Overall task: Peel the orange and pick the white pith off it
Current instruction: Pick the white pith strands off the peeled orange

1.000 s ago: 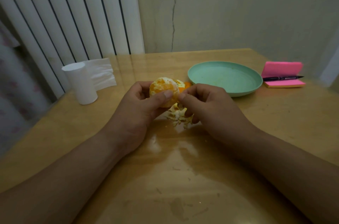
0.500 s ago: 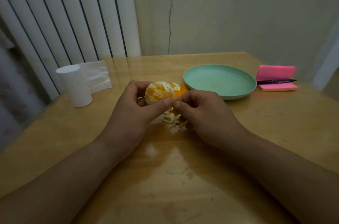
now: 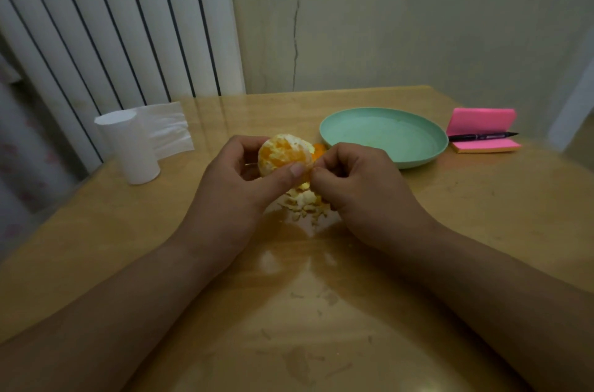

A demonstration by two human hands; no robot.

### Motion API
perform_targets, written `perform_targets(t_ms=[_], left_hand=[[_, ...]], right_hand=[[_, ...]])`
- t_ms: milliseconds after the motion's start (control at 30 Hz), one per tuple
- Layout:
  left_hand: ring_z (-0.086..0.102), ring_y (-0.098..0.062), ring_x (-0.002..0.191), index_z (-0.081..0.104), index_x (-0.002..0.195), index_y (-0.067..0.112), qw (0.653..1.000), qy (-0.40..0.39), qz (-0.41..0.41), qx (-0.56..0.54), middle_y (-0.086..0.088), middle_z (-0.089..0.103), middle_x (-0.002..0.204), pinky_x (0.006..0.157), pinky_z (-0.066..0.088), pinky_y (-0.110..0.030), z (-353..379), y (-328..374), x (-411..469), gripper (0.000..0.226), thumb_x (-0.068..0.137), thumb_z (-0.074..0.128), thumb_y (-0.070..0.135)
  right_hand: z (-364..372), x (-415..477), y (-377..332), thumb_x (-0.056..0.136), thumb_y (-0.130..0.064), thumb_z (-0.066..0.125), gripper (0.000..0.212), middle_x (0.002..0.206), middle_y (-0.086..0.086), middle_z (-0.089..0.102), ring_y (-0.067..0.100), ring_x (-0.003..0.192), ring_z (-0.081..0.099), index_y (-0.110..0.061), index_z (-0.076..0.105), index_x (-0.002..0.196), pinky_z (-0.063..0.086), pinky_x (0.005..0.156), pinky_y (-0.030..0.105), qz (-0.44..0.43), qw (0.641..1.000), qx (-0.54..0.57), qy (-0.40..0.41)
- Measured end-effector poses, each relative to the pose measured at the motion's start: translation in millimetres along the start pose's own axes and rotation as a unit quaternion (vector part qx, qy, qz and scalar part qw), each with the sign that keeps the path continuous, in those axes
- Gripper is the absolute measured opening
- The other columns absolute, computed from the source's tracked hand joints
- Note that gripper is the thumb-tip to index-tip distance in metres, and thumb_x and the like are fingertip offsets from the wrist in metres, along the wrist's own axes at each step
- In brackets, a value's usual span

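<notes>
We see 2 bare hands meeting on 1 orange [image 3: 283, 155], which is held just above the table [image 3: 482, 215], a little left of the middle of the view. The left hand [image 3: 231, 195] grasps it, with the thumb laid across the near side and the fingers curled round the far left side. The right hand [image 3: 363, 195] has its fingers curled in, and its thumb and forefinger pinch at the orange's near right edge, right beside the left thumb tip. What sits between those 2 fingertips is too small for us to tell.

The orange is mostly bare of rind, with bright flesh showing through ragged patches of white pith. Directly beneath the hands, 1 heap of pale scraps [image 3: 305, 202] lies on the table. Just behind the orange, 1 bit of orange rind [image 3: 319, 148] peeks out between the fruit and the right hand.

To the right of the hands stands 1 green plate [image 3: 382, 134], close to the right knuckles. Beyond it lies 1 pink sticky-note pad [image 3: 482, 121] with its upper part folded up, and 1 black pen [image 3: 482, 136] lies across it. To the left, well apart from the hands, 1 white paper roll [image 3: 131, 147] stands upright, its loose end trailing to the right. Behind the table we see 1 white ribbed radiator [image 3: 112, 22] and a wall with 1 long crack [image 3: 297, 22].
</notes>
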State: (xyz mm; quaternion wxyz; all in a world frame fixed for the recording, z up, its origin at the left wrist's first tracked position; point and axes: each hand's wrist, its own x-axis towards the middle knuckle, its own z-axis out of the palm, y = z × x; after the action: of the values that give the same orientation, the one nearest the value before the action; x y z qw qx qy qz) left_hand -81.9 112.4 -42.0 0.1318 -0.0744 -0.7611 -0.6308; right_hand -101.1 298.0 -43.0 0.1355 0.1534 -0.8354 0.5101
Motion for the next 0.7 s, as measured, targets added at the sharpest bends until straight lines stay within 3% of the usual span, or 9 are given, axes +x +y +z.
perform_targets(t_ms=[100,200,333,500,700], left_hand=[[0.077,-0.014,0.107,0.066,0.129,0.019,0.999,-0.019,-0.031,-0.04,0.003,0.078,0.117,0.089,0.064,-0.031,-2,-2,2,0.045,0.088,0.081,0.032],[0.077,-0.022,0.11,0.066,0.13,0.006,0.982,-0.043,-0.086,-0.164,-0.008,0.079,0.119,0.093,0.062,-0.034,-1,-5,7,0.05,0.086,0.077,0.028],[0.074,-0.021,0.108,0.067,0.13,-0.004,0.957,-0.086,-0.125,-0.249,-0.015,0.077,0.12,0.096,0.062,-0.034,-4,-8,11,0.048,0.092,0.069,0.025],[0.069,-0.026,0.119,0.069,0.131,0.0,0.934,-0.112,-0.156,-0.301,-0.022,0.071,0.134,0.105,0.058,-0.039,-10,-10,13,0.041,0.099,0.064,0.025],[0.074,-0.023,0.11,0.067,0.132,0.004,0.918,-0.111,-0.175,-0.337,-0.016,0.075,0.123,0.096,0.062,-0.034,-10,-5,13,0.04,0.1,0.062,0.027]], right_hand=[[0,0,-1,0.092,-0.022,0.073,0.009,0.071,-0.004,0.069,0.007,0.065,0.062,-0.022,0.071,0.083,0.057,0.065,0.035,0.002,1.0,0.013,-0.001],[0,0,-2,0.093,-0.021,0.073,0.01,0.072,-0.005,0.07,0.005,0.065,0.062,-0.021,0.072,0.083,0.058,0.067,0.033,0.01,0.999,0.045,-0.005],[0,1,-2,0.096,-0.021,0.072,0.013,0.074,-0.001,0.073,0.006,0.065,0.063,-0.02,0.073,0.083,0.058,0.065,0.033,0.004,0.998,0.069,-0.012],[0,1,-3,0.1,-0.02,0.069,0.013,0.07,-0.003,0.069,0.009,0.067,0.064,-0.016,0.073,0.088,0.058,0.066,0.031,0.004,0.995,0.099,-0.033],[-2,1,-3,0.1,-0.019,0.068,0.013,0.071,-0.003,0.068,0.011,0.068,0.064,-0.014,0.074,0.091,0.057,0.066,0.029,0.013,0.991,0.132,-0.037]])
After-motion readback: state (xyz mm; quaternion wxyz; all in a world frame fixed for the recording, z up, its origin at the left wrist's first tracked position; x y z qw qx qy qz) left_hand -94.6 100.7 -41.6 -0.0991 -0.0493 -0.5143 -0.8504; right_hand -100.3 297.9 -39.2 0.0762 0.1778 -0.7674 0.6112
